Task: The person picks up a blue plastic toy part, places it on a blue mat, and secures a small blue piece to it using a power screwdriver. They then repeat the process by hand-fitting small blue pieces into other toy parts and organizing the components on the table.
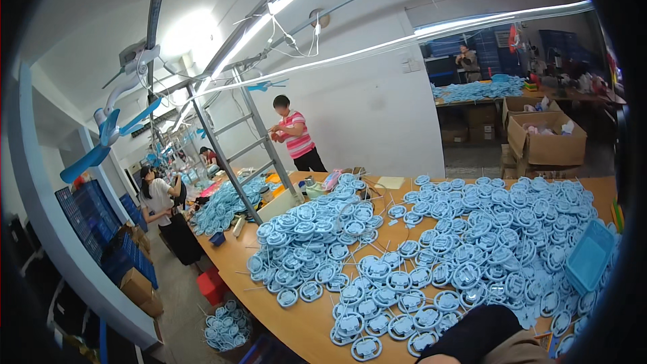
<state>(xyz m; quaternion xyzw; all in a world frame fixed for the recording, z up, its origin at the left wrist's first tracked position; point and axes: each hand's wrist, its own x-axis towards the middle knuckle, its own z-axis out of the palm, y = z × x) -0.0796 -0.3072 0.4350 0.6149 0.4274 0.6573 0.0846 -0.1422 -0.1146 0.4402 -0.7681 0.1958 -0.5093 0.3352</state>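
Neither of my hands shows. A black sleeve (pixel 480 330) with brownish cloth (pixel 517 350) beside it comes in at the lower edge; which arm it belongs to I cannot tell. Around it lie heaps of flat, light-blue round plastic parts (pixel 465 273), ring-shaped with a cut-out middle and some with thin sticks. Another pile of the same parts (pixel 317 229) covers the left side of the wooden table (pixel 269 317). At the right edge a blue plastic basket (pixel 590 256) rests tilted on the parts.
A metal ladder-like frame (pixel 236 138) rises behind the left pile. Below the table's left edge stand a container of blue parts (pixel 228 327) and a red box (pixel 212 286). A person in a striped shirt (pixel 294 136) stands beyond. Cardboard boxes (pixel 556 141) are at back right.
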